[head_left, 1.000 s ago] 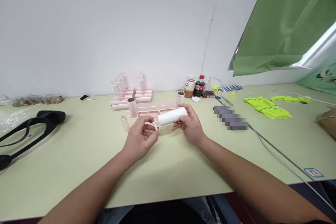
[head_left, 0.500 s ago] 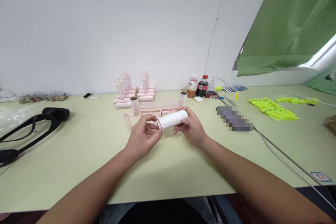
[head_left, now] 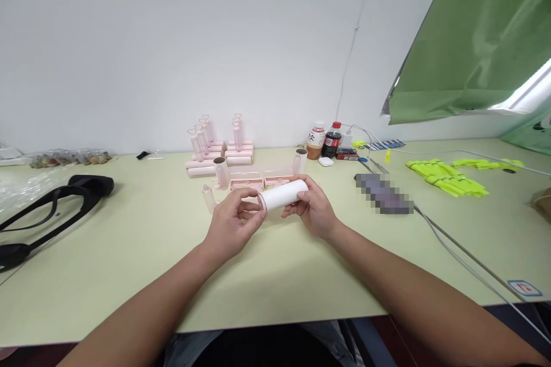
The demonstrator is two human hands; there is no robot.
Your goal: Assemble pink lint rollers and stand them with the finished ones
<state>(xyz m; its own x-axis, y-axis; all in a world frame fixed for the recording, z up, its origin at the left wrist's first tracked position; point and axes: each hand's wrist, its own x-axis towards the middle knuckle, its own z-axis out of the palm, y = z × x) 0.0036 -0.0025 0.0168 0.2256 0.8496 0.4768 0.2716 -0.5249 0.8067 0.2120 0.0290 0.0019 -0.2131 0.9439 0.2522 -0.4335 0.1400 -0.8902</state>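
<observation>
Pale green table [head_left: 241, 292] below, we hold the white roll [head_left: 284, 195] above it, right hand [head_left: 316, 210] grip curled round one end, left hand [head_left: 232, 222] fingertips pinching the pinkish end piece [head_left: 262, 202] at the other; light, even pressure and straight alignment should serve best.

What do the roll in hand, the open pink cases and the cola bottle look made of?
Roll: probably paper, matte and evenly white; coating can't be judged. Cases: likely moulded plastic, smooth, with thin, straight rims. Bottle: apparently clear, glossy plastic, the dark drink showing through; glass isn't ruled out.
</observation>
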